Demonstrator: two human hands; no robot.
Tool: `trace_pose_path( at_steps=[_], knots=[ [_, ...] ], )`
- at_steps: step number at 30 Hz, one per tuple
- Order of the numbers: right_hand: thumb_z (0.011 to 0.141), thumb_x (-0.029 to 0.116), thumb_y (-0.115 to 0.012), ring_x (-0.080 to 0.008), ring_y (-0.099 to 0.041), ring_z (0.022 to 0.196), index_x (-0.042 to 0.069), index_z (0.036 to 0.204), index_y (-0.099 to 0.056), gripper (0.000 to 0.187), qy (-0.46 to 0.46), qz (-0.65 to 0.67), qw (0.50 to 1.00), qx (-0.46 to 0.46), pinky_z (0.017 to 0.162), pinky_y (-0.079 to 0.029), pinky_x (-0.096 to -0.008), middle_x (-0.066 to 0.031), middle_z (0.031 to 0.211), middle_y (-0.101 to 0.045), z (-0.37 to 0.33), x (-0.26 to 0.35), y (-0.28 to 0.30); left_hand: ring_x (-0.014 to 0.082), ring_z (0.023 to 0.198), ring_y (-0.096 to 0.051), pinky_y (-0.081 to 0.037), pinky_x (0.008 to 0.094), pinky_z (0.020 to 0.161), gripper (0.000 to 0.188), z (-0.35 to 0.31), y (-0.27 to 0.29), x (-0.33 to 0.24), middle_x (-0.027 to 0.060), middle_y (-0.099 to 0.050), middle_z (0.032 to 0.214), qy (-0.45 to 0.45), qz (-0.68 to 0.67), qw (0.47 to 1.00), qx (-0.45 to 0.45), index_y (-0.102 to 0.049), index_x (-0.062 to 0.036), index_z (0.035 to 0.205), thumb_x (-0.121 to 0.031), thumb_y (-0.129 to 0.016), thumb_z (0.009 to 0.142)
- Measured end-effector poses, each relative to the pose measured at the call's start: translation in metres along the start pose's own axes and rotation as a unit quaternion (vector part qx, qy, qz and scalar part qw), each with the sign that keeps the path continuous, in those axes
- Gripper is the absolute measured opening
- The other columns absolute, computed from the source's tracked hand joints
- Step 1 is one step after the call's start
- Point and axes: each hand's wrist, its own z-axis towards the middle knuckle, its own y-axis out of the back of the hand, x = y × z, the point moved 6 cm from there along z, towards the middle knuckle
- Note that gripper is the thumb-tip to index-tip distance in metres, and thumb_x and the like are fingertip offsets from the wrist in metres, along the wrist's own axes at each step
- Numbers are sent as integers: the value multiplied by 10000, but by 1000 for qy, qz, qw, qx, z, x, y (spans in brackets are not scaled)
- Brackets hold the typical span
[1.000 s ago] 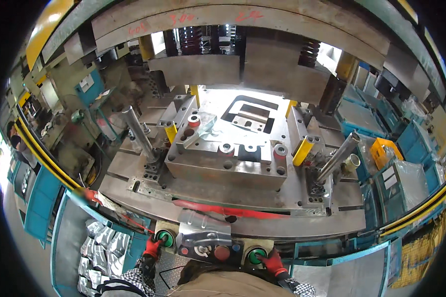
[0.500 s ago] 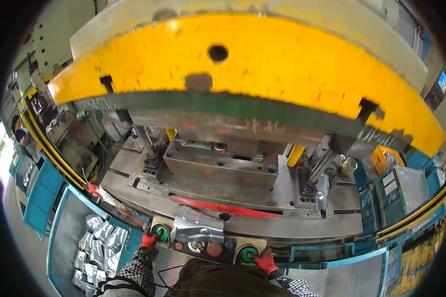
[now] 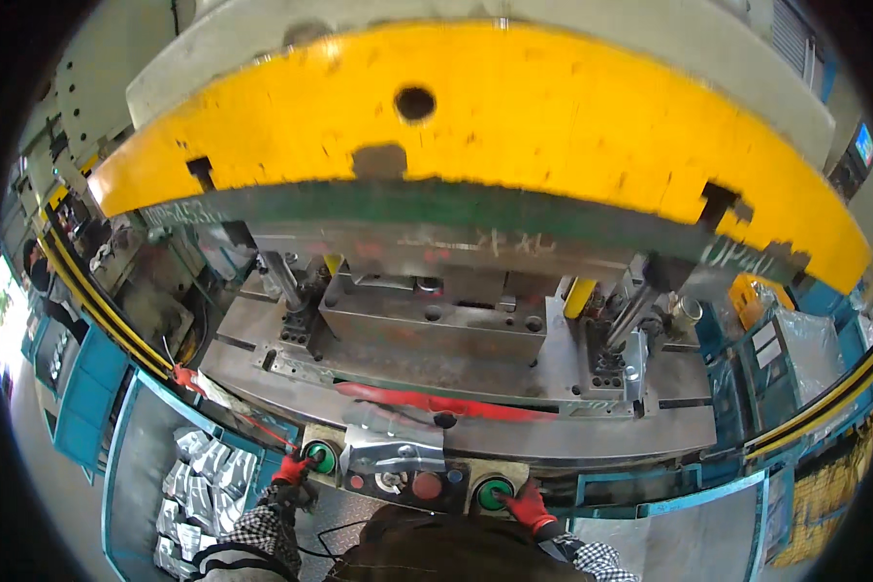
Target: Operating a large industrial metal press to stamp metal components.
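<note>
Red gloves cover both of my hands. My left hand [image 3: 289, 470] rests on the left green push button [image 3: 321, 455] of the control panel, a digit stretched onto it. At the panel's other end, my right hand [image 3: 528, 506] reaches its thumb onto the right green button [image 3: 487, 494]. Neither hand holds anything. Between them, a shiny formed sheet-metal part [image 3: 393, 452] lies above a red button [image 3: 427, 485] and smaller controls. Beyond stands a press, its yellow ram [image 3: 553, 116] raised above the lower die [image 3: 432, 325], with a gap between the die halves.
A blue-rimmed bin [image 3: 118, 475] at left holds several metal parts [image 3: 199, 500]. Another bin [image 3: 761, 524] stands at right. A red strip [image 3: 446, 403] lies along the press bed's front. Yellow-black guard posts [image 3: 97, 301] flank the press. Another person [image 3: 47, 276] is at far left.
The whole view has shifted slightly. Both hands stay at the green buttons, and I see no clear movement of the ram.
</note>
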Motion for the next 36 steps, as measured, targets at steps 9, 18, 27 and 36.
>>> trace_pose_path(
  at_steps=[9,18,27,36],
  knots=[
    [942,349,-843,-253,-585,1376,12,1581,-478,809,-9,167,985,32,1163,-455,-418,-129,1504,-634,-9,-8,19,175,1123,-713,-553,347,988,460,27,8,-471,110,-780,1220,-354,170,896,207,-718,-42,1349,-246,-812,948],
    [990,258,-798,-241,-690,1196,59,1565,-533,663,-201,374,904,-43,1008,-562,-396,-106,1409,-678,-61,-71,44,414,1551,-361,-395,532,1225,1257,149,-187,-683,240,-420,1643,-546,431,673,251,-325,-38,1668,-445,-992,684],
    [1018,202,-742,-242,-669,1246,30,1513,-579,548,-129,253,917,-279,1056,-541,-390,-116,1405,-679,-68,-116,233,236,1365,-576,-467,398,1164,1119,164,-210,-684,141,-631,1489,-405,352,718,444,-419,-88,1651,-259,-1003,712],
    [892,389,-850,-476,-552,1391,22,1640,-350,971,-7,-218,918,-330,1151,-470,-506,-286,1540,-532,215,-7,342,283,1479,-480,-368,435,1253,1155,23,-49,-678,186,-508,1601,-628,120,763,94,-350,6,1653,-264,-989,729]
  ],
)
